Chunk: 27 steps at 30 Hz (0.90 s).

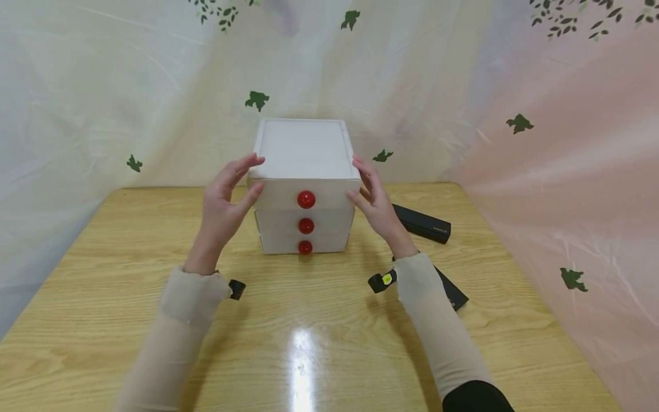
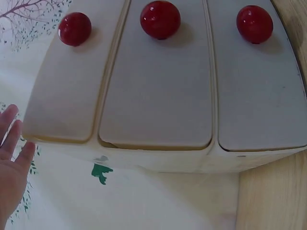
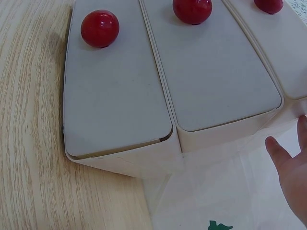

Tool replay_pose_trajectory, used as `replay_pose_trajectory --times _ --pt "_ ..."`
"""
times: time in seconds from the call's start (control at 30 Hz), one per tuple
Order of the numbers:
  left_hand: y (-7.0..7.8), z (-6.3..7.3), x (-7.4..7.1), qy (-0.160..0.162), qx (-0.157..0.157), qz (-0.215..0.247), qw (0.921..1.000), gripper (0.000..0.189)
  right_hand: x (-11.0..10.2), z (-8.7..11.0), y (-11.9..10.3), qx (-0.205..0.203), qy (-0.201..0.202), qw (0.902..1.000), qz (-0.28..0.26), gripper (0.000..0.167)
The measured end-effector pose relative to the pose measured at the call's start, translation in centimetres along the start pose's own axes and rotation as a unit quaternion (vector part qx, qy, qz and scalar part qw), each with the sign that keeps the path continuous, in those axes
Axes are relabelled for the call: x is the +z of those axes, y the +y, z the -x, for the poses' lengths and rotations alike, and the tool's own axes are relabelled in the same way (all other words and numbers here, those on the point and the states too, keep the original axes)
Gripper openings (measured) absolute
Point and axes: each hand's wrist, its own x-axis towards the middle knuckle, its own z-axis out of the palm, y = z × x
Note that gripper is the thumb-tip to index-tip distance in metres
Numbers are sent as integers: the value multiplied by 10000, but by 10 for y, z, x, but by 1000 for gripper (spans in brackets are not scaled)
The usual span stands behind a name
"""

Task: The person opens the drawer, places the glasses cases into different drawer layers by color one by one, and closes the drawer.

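A white three-drawer box [image 1: 305, 150] stands on the table, with one round red knob [image 1: 306, 199] on each drawer front. All three drawers look pushed in. My left hand [image 1: 222, 197] is at the box's upper left edge, thumb and fingers spread. On the opposite side my right hand [image 1: 378, 209] is at the upper right edge, fingers extended. In the left wrist view, the fingers of the left hand [image 2: 12, 163] are beside the top drawer's end. The right wrist view has the right hand [image 3: 293, 172] near the box's side; whether it touches is hard to tell.
A long black box [image 1: 423, 223] lies on the wooden table [image 1: 257, 343] to the right of the drawers. Another flat black item [image 1: 453, 292] is partly hidden under my right forearm. A pale curtain [image 1: 154, 103] with green leaf shapes hangs behind the table.
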Motion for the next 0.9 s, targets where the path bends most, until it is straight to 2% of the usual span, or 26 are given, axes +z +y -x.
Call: replay_pose_trajectory --times 0.17,0.33,0.43,0.57,0.9 --pt "-9 1 -1 -78 -350 -225 9991 50 -1 0 2 -76 2 10000 -45 61" --pt "-15 2 -1 39 -804 132 9967 52 -1 0 2 -132 -1 9999 -79 70" --pt "-18 3 -1 137 -965 377 9945 50 -1 -1 2 -115 7 9999 -82 65" --pt "-22 6 0 227 -1167 474 9918 48 0 -1 2 -89 -1 9999 -100 58" --pt "-27 12 -1 342 -1624 768 9831 49 1 -1 0 86 32 9999 -121 58"
